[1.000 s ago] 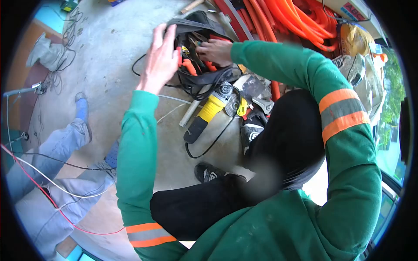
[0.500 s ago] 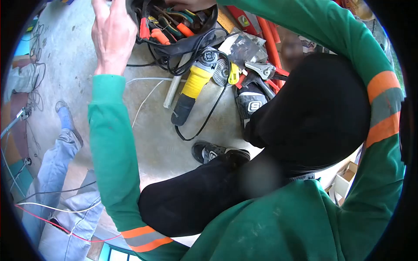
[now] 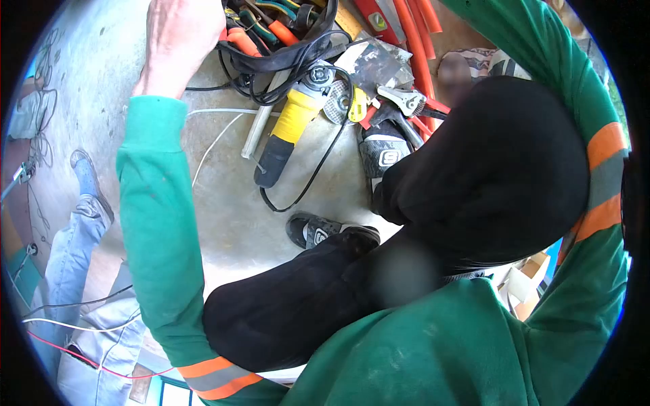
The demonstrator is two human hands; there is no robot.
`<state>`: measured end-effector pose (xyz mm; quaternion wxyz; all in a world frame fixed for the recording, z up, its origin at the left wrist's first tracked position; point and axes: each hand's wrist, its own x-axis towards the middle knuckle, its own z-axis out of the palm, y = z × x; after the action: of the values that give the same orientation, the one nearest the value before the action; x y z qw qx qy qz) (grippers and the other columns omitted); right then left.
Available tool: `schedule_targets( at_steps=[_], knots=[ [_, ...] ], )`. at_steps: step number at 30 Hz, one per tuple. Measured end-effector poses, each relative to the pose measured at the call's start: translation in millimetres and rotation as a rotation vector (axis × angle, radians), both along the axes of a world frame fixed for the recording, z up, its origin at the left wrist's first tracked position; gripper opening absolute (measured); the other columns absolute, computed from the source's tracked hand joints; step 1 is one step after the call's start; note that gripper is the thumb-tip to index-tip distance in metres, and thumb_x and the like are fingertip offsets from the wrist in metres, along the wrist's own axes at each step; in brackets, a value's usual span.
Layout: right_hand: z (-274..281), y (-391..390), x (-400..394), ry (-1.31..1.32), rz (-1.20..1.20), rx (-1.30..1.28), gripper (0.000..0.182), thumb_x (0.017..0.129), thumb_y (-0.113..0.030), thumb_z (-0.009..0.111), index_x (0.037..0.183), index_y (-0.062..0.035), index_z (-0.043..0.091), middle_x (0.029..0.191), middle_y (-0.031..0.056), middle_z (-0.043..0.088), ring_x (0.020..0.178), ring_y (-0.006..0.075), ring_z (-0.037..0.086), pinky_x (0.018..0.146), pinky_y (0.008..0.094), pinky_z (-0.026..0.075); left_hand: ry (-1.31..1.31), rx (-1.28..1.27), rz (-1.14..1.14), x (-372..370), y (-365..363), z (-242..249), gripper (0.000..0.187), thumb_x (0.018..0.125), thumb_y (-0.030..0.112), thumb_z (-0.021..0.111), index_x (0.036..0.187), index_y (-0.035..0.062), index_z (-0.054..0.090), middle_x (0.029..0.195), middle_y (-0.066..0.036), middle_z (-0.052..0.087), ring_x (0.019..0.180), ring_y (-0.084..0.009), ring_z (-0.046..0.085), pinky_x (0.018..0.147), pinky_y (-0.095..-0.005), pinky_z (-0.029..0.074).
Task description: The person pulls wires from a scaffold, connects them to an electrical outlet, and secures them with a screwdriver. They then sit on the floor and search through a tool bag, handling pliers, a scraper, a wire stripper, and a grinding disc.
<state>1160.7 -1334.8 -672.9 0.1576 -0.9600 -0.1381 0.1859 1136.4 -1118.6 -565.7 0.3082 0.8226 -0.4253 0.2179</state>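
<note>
We crouch on the concrete floor [image 3: 223,223], black-trousered knees filling the middle. At twelve o'clock the black tool bag [image 3: 284,40] sits, crammed with orange-handled tools. Our left hand [image 3: 177,37] rests against its left rim at eleven o'clock; whether the fingers grip, we cannot tell. Our right hand is out of view. Just below the bag lies the yellow angle grinder [image 3: 291,128].

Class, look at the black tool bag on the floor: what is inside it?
Inside the black tool bag, orange-handled tools and green-handled ones show; its upper part runs out of frame, so the rest stays unseen.
</note>
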Motion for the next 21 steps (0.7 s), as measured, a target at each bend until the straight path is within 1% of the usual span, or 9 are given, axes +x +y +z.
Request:
schedule_targets(
  at_steps=[3, 6, 9, 12, 17, 19, 20, 21],
  knots=[
    [-2, 0, -3, 0.035, -0.042, -0.009, 0.037, 0.091, -0.027, 0.054, 0.118, -0.0014, 0.053, 0.11, 0.0207, 0.06, 0.101, 0.0373, 0.061, 0.089, 0.0457, 0.049, -0.061, 0.022, 0.022, 1, 2, -3, 0.058, 0.074, -0.012, 0.041, 0.131, -0.0044, 0.051, 0.114, -0.025, 0.049, 0.104, -0.043, 0.053, 0.091, -0.0405, 0.045],
    [-6, 1, -5, 0.058, -0.072, -0.006, 0.038, 0.091, -0.027, 0.054, 0.119, -0.001, 0.052, 0.109, 0.0213, 0.061, 0.101, 0.0376, 0.062, 0.089, 0.0459, 0.049, -0.004, 0.033, -0.01, 5, 6, 1, 0.059, 0.074, -0.012, 0.04, 0.132, -0.0039, 0.05, 0.117, -0.026, 0.048, 0.105, -0.0439, 0.053, 0.091, -0.0408, 0.045],
    [-9, 5, -4, 0.071, -0.1, 0.001, 0.039, 0.091, -0.026, 0.053, 0.12, -0.0005, 0.052, 0.108, 0.0218, 0.061, 0.101, 0.0379, 0.062, 0.088, 0.0462, 0.049, 0.015, 0.085, 0.136, -7, 5, 10, 0.06, 0.074, -0.011, 0.04, 0.133, -0.003, 0.05, 0.119, -0.027, 0.048, 0.107, -0.0444, 0.053, 0.092, -0.0407, 0.045],
    [-10, 6, -4, 0.077, -0.126, 0.002, 0.04, 0.091, -0.026, 0.053, 0.121, -0.0001, 0.051, 0.107, 0.0224, 0.062, 0.101, 0.0382, 0.062, 0.088, 0.0464, 0.049, -0.031, 0.019, 0.166, -5, 9, 3, 0.062, 0.073, -0.012, 0.04, 0.134, -0.0022, 0.049, 0.119, -0.026, 0.048, 0.105, -0.0446, 0.053, 0.09, -0.0414, 0.045],
    [-18, 14, -3, 0.098, -0.165, 0.0, 0.041, 0.091, -0.026, 0.053, 0.122, 0.0006, 0.05, 0.106, 0.0233, 0.063, 0.101, 0.0387, 0.063, 0.087, 0.0469, 0.05, -0.028, 0.029, 0.139, 3, 24, -4, 0.061, 0.075, -0.011, 0.04, 0.134, -0.0017, 0.049, 0.119, -0.027, 0.048, 0.104, -0.0452, 0.054, 0.089, -0.0424, 0.046],
    [-27, 19, 1, 0.107, -0.098, -0.028, 0.041, 0.091, -0.026, 0.052, 0.123, 0.0009, 0.05, 0.105, 0.0237, 0.063, 0.1, 0.0389, 0.063, 0.087, 0.0471, 0.05, -0.003, 0.048, 0.151, 1, 27, -4, 0.061, 0.075, -0.01, 0.04, 0.135, -0.0016, 0.049, 0.119, -0.027, 0.048, 0.104, -0.0454, 0.054, 0.089, -0.0429, 0.046],
    [-34, 20, 8, 0.086, 0.041, -0.088, 0.043, 0.091, -0.025, 0.052, 0.123, 0.0019, 0.049, 0.102, 0.025, 0.064, 0.099, 0.0395, 0.063, 0.086, 0.0477, 0.05, 0.021, 0.064, 0.159, -2, 28, -4, 0.06, 0.076, -0.01, 0.04, 0.135, -0.0015, 0.049, 0.119, -0.027, 0.048, 0.104, -0.0456, 0.054, 0.088, -0.0432, 0.046],
    [-27, 29, 0, 0.033, -0.122, 0.072, 0.042, 0.09, -0.024, 0.052, 0.123, 0.0025, 0.049, 0.099, 0.0255, 0.064, 0.096, 0.0403, 0.064, 0.084, 0.048, 0.05, 0.041, 0.078, 0.168, -4, 28, -3, 0.06, 0.076, -0.01, 0.04, 0.135, -0.0015, 0.049, 0.119, -0.027, 0.048, 0.103, -0.0457, 0.054, 0.088, -0.0434, 0.046]
  ],
)
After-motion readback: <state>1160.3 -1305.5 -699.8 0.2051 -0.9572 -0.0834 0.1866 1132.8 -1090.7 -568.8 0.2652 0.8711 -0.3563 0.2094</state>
